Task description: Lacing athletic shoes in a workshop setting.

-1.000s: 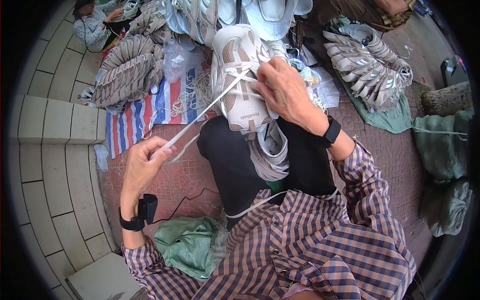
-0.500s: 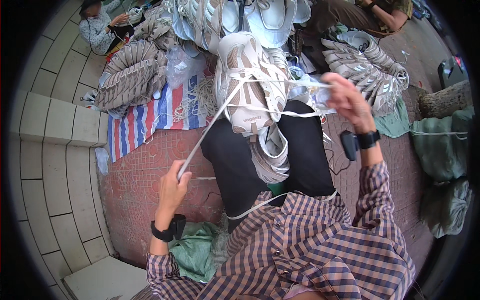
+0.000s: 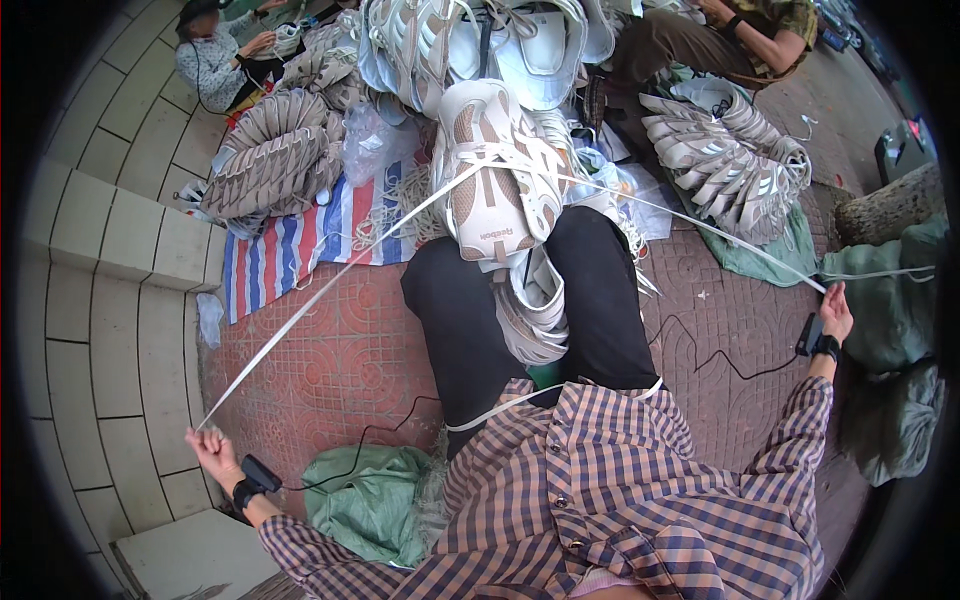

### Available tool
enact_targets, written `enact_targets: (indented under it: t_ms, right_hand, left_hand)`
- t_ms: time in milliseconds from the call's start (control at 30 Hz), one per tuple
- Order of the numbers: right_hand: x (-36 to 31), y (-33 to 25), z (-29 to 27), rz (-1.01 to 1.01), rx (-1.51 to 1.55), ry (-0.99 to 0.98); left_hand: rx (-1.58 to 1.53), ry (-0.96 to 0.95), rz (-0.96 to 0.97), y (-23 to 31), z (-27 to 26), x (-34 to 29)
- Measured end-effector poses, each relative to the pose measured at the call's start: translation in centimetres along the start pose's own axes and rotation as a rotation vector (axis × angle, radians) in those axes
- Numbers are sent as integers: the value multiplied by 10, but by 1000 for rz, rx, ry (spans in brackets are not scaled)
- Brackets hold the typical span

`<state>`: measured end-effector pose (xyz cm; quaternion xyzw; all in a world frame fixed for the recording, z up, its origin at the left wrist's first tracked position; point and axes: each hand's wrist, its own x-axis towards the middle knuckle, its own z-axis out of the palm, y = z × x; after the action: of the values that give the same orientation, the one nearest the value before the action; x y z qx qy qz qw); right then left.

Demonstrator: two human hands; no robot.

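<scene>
Across my black-trousered knees (image 3: 455,320) lies a white and tan sneaker upper (image 3: 495,215), toe end away from me, with more uppers (image 3: 535,310) beneath and between my legs. A long white lace (image 3: 320,292) crosses over its middle. Its two ends run out taut to either side in a wide V. My left hand (image 3: 216,455), low at the far left, is closed on one end. The other end is gripped by my right hand (image 3: 836,308), stretched out to the right. Both wrists wear black bands with small devices.
Curved stacks of uppers stand left (image 3: 275,165) and right (image 3: 725,165), with a taller white heap (image 3: 530,50) ahead. Loose laces (image 3: 375,215) lie on a striped sheet (image 3: 270,270). Green sacks (image 3: 370,500) flank me. A tiled wall (image 3: 120,350) rises left. Two people sit farther off.
My hands have swept apart, the left down and left, the right down and right. The lace ends have lengthened and now stretch straight out from the sneaker upper.
</scene>
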<state>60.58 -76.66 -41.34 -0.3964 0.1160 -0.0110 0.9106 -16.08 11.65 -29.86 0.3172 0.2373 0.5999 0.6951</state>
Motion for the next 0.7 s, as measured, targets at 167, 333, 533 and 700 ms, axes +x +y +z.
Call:
enact_targets:
  t_ms: [167, 333, 533, 700]
  right_hand:
    - [-26, 37, 6, -18, -268, -78]
    - [-151, 144, 248, -6, -846, -456]
    - [-206, 207, 387, 220, -817, -1010]
    - [-209, 244, 434, 327, -979, -1098]
  left_hand:
    - [101, 168, 151, 84, -61, 26]
    - [584, 296, -19, -39, 16, 9]
    - [689, -274, -408, -196, 261, -69]
    - [643, -578, -498, -261, 343, -92]
